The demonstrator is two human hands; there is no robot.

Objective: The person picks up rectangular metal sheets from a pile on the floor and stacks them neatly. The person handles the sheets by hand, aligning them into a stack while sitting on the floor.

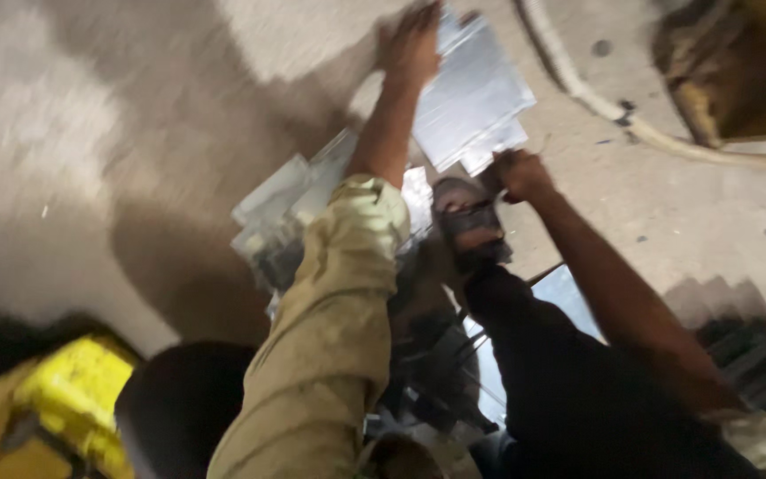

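- concrete floor (135,106) fills the view, blurred, with a pale hose (596,98) curving across the top right.
- stack of shiny metal sheets (476,93) lies on the floor, more sheets (281,200) fanned out below it.
- a foot in a sandal (472,226) sits at the stack's lower edge.
- left hand (411,44) lies flat and spread on the top sheet's upper corner.
- right hand (518,173) is clenched at the sheet's lower edge; whether it grips the edge, i cannot tell.
- risk: thin sheet edges could cut bare fingers or slide onto the foot.
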